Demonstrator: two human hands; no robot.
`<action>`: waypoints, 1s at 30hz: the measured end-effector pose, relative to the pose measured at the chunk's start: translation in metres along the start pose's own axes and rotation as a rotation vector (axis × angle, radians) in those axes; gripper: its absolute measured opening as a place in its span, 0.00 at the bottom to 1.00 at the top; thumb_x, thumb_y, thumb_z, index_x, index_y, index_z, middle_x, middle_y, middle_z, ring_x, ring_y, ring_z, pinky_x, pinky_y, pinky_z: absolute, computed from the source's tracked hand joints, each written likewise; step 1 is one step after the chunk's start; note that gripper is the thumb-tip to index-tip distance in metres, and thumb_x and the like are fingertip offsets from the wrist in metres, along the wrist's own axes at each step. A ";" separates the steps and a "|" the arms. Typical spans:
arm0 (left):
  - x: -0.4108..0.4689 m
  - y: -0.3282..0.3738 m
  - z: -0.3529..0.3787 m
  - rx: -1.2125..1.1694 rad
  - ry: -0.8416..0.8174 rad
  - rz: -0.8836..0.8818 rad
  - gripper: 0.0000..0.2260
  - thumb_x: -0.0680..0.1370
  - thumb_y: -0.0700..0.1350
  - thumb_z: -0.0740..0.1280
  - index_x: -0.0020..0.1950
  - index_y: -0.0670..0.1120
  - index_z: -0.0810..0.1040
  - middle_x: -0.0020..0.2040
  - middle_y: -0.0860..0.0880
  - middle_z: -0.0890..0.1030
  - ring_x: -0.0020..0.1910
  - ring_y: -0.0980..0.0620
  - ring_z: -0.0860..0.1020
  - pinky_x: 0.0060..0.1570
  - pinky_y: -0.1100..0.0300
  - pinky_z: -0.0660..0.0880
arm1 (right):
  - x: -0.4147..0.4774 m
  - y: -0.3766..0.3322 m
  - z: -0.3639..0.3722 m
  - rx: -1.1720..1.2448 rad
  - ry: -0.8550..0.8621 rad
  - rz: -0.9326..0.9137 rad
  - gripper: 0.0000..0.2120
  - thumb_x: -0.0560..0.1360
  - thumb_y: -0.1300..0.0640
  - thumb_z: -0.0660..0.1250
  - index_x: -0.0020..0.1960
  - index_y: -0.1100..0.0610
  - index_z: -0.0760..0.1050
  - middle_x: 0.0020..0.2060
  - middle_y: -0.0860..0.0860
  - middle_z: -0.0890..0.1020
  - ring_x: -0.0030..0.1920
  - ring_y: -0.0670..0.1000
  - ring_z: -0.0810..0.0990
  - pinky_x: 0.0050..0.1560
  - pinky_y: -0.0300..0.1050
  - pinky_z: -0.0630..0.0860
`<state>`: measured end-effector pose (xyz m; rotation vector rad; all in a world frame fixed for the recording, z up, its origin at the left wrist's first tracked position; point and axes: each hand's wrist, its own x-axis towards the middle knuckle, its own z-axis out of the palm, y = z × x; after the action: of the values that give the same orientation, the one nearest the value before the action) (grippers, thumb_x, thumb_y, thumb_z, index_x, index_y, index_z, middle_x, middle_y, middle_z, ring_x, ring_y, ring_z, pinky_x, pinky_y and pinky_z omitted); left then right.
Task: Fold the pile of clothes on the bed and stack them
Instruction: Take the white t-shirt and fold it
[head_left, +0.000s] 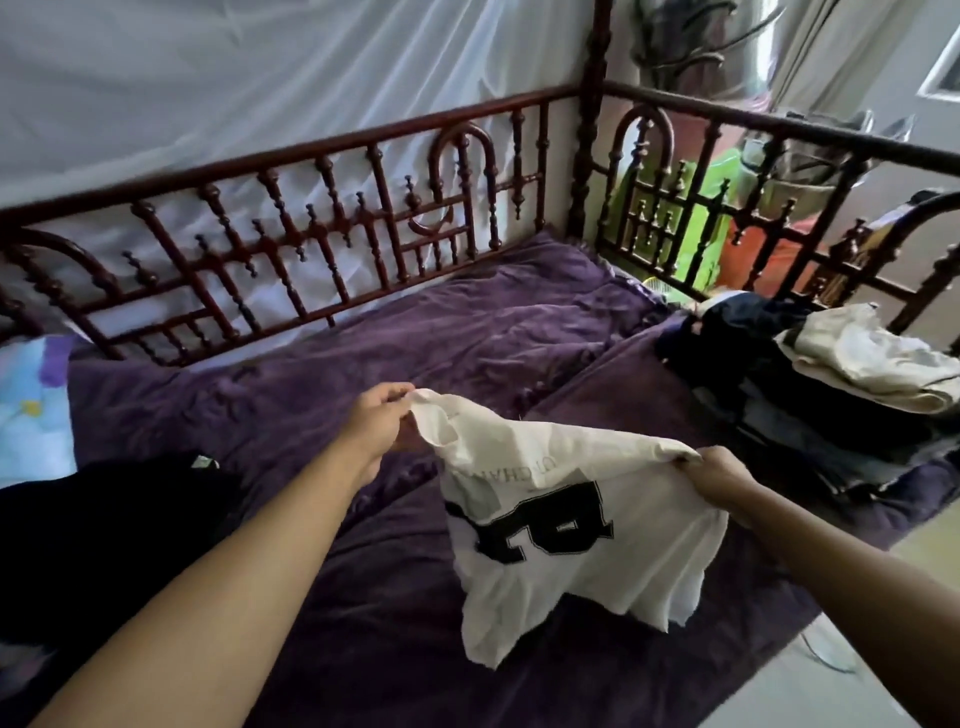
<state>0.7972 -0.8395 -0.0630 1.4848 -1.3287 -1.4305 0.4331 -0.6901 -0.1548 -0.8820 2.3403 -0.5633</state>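
A white T-shirt (576, 566) with large black print hangs in the air over the purple bedspread (395, 353). My left hand (382, 423) pinches its upper left corner and my right hand (719, 480) grips its upper right edge. The shirt droops between them, and its lower edge hangs near the bed's front. A stack of folded clothes (810, 410) sits at the right end of the bed, topped by a cream garment (872, 364). A dark, unfolded garment (104, 535) lies at the left, beside my left forearm.
A carved dark-wood rail (311, 228) runs along the far side and right end of the bed, with white netting behind it. A light blue patterned pillow (31, 410) lies at the far left. Pale floor (831, 675) shows at the lower right.
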 end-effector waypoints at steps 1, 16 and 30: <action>0.009 -0.009 0.016 0.010 -0.020 -0.043 0.08 0.80 0.39 0.61 0.58 0.46 0.74 0.47 0.46 0.78 0.41 0.48 0.76 0.39 0.54 0.73 | 0.020 0.016 0.002 -0.010 -0.014 0.047 0.13 0.77 0.50 0.62 0.44 0.56 0.81 0.42 0.56 0.82 0.45 0.57 0.79 0.44 0.47 0.74; 0.029 -0.260 0.130 0.358 0.147 -0.784 0.15 0.75 0.44 0.69 0.61 0.44 0.77 0.55 0.43 0.80 0.52 0.45 0.79 0.49 0.53 0.77 | 0.159 0.058 0.141 -0.691 -0.435 -0.314 0.20 0.75 0.54 0.60 0.67 0.48 0.71 0.62 0.52 0.75 0.63 0.55 0.72 0.58 0.49 0.70; 0.052 -0.307 0.131 0.159 0.391 -0.506 0.08 0.71 0.36 0.66 0.32 0.43 0.75 0.33 0.41 0.81 0.35 0.42 0.79 0.40 0.46 0.79 | 0.171 0.046 0.215 -0.401 -0.514 -0.336 0.04 0.73 0.56 0.69 0.42 0.51 0.83 0.34 0.50 0.81 0.38 0.53 0.79 0.33 0.41 0.66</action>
<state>0.7280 -0.7882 -0.3901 2.1868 -0.8750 -1.2447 0.4428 -0.8163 -0.4034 -1.4262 1.8642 0.0277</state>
